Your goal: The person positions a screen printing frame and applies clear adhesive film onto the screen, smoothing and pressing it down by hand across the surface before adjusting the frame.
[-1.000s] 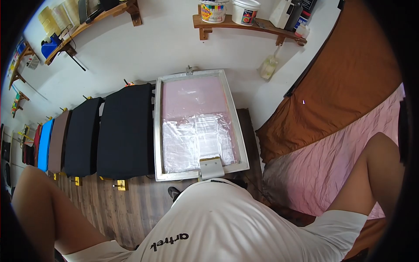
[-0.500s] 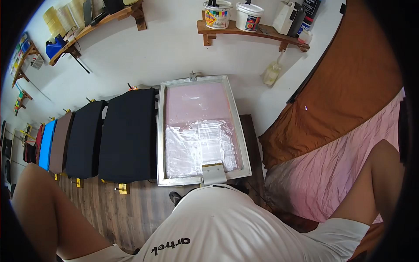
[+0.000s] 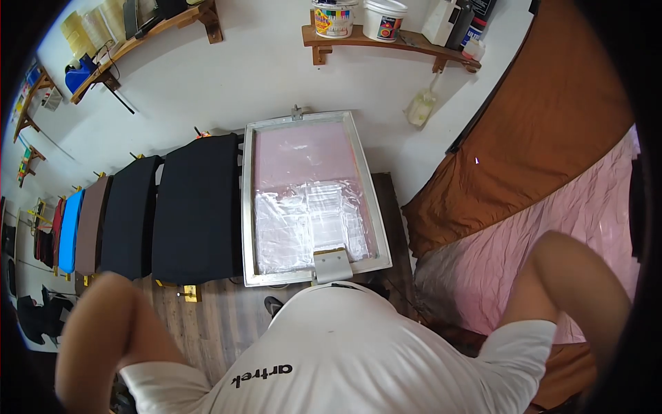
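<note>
Neither of my hands shows in the head view; only my bent arms appear, the elbows out at both sides and the forearms running down and out of sight. In front of my white shirt lies a metal-framed screen with a pinkish mesh. Shiny clear tape covers its lower half. A metal clamp grips the frame's near edge. Just left of the frame is a board covered in black cloth.
More boards run to the left, covered in black, brown and blue cloth. A wall shelf holds tubs. Brown cloth hangs over pink fabric at right.
Both my elbows have moved inward, toward my body. The view has shifted slightly, while the screen and the boards have kept their places.
</note>
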Demonstrator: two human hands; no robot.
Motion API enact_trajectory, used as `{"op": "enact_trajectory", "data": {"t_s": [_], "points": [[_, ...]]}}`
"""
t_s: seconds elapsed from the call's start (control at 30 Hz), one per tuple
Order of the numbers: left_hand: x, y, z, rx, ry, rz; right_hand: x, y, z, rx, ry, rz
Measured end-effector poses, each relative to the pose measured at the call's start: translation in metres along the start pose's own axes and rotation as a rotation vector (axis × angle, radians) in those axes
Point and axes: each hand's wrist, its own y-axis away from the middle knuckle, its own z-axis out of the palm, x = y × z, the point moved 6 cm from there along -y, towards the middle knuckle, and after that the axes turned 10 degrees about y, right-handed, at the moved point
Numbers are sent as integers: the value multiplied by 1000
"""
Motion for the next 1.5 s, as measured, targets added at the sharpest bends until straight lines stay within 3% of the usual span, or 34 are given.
{"op": "enact_trajectory", "data": {"t_s": [0.07,0.13,0.17,0.2,0.23,0.27,0.3,0.33,0.4,0.5,0.67,0.83,0.97,1.13,1.33,1.5], "points": [[7,42,-10,302,-72,-32,5,21,-7,169,54,135],[-16,140,8,569,-364,-459,17,55,9,152,48,352],[-24,208,27,799,-405,-694,26,82,30,39,5,523],[-47,262,58,819,-397,-1189,32,115,54,-132,-44,703],[-63,318,98,676,-363,-1706,35,159,83,-399,-126,894],[-51,393,150,695,-80,-1820,29,216,110,-792,-214,1044],[-42,420,204,526,112,-2084,8,275,125,-1103,-364,1019],[-35,430,246,316,146,-1927,-29,327,130,-1388,-432,778],[-20,438,299,125,299,-1834,-90,386,134,-1619,-637,745],[-12,447,333,-67,347,-1953,-137,419,131,-1554,-605,562],[-32,434,348,-419,10,-1824,-151,432,146,-1470,-429,538],[-44,446,360,-465,-93,-1817,-147,438,157,-1610,-422,602],[-80,478,354,-533,17,-1977,-112,435,199,-1677,-493,737],[-120,510,344,-739,45,-2094,-80,463,243,-1936,-208,657],[-104,496,351,-717,-160,-2035,-100,458,220,-1860,-132,754],[-106,507,353,-700,-36,-2171,-87,477,231,-1884,-373,606]]}}
